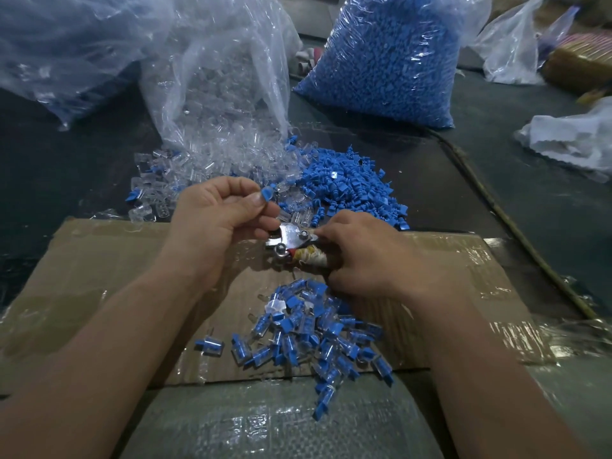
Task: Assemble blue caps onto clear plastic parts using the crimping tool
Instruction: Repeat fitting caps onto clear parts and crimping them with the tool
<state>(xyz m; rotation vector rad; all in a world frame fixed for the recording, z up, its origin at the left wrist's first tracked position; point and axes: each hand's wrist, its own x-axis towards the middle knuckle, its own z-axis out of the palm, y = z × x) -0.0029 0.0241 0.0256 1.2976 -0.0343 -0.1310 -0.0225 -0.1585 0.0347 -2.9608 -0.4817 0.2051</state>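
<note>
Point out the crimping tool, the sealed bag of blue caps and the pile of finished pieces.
crimping tool [291, 237], head view, on its metal head plate.
sealed bag of blue caps [387, 58], head view, middle of the bag's front.
pile of finished pieces [308, 336], head view, centre of the heap.

Taped cardboard sheet covers the dark table; crumpled white bag far right.

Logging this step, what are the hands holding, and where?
Left hand pinches a blue cap at its lower edge; right hand grips the crimping tool by its wrapped handle.

Left hand pinches cap — right hand grips crimper.
</note>
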